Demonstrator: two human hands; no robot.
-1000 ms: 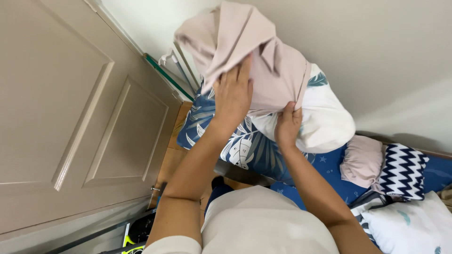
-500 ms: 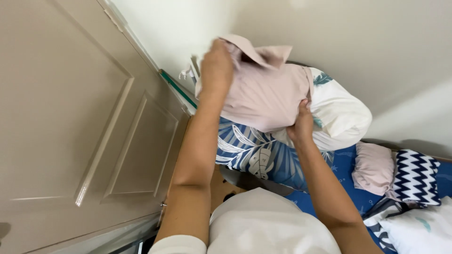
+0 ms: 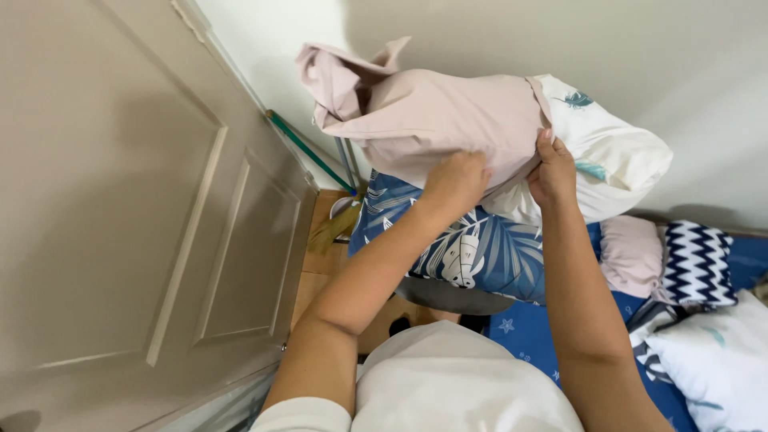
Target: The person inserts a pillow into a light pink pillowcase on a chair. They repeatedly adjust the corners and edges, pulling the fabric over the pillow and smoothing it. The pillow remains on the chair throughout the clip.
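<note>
While we look down from the head camera, our left hand (image 3: 458, 178) is closed in a fist on the lower edge of the pale pink pillowcase (image 3: 432, 120), bunching the cloth in its grip. Our right hand (image 3: 552, 170) pinches the open hem of that pillowcase where it meets the white pillow (image 3: 608, 156), fingers curled over the fabric and thumb pressed under it. That pillow, printed with small teal feathers, is partly inside the pillowcase, and its uncovered end sticks out to the right of the pillowcase. Both are held up in front of the pale wall (image 3: 480, 32). Just below the pillowcase lies a blue leaf-print pillow (image 3: 472, 248), resting on the bed with its blue star-print sheet (image 3: 528, 336). Further right of the pillowcase, on the bed, sit a small pink cushion (image 3: 630, 254) and a navy and white zigzag cushion (image 3: 698, 264), touching each other. Left of the pillowcase stands a beige panelled door (image 3: 128, 208), with a green-handled broom (image 3: 308, 152) leaning in the corner between them.
</note>
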